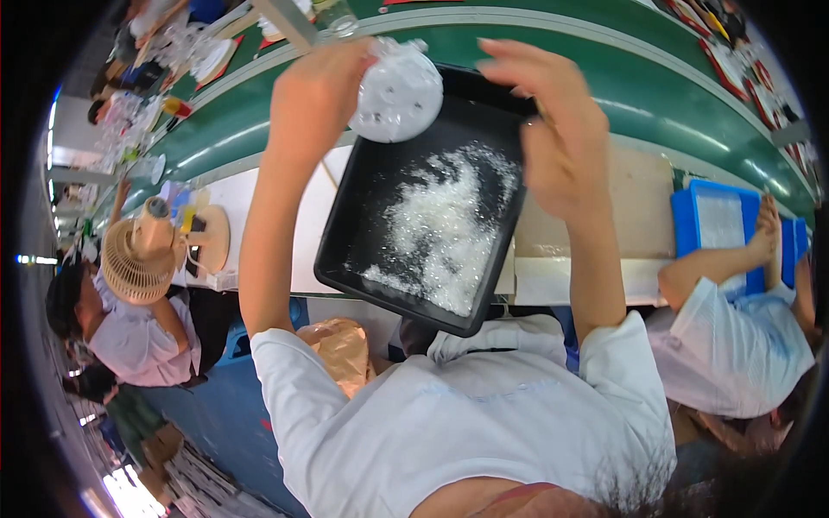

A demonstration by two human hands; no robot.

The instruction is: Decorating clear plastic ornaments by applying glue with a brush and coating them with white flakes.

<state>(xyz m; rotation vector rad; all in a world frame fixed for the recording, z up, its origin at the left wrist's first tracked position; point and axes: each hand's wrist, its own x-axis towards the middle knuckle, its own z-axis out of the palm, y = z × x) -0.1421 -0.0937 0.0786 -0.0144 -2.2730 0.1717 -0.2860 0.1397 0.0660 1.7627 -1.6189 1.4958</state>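
My left hand (pixel 315 99) is closed on the edge of a round white disc (pixel 397 99) with a few small dark spots or holes and clear, crinkled plastic at its top. The disc is held over the far left corner of a black rectangular tray (pixel 367 186). Loose white, glittering flakes (pixel 445 233) lie heaped across the middle and near part of the tray. My right hand (pixel 561 121), blurred, hovers by the tray's far right corner. Its fingers and thumb are apart, and I see nothing held between them.
A green conveyor belt (pixel 622 104) runs beyond the white bench. Brown board (pixel 596 207) lies right of the tray. A beige fan (pixel 142 255) stands at left; a co-worker's arm (pixel 743 259) reaches over a blue bin (pixel 691 216) at right. A brown bag (pixel 338 350) sits below the bench.
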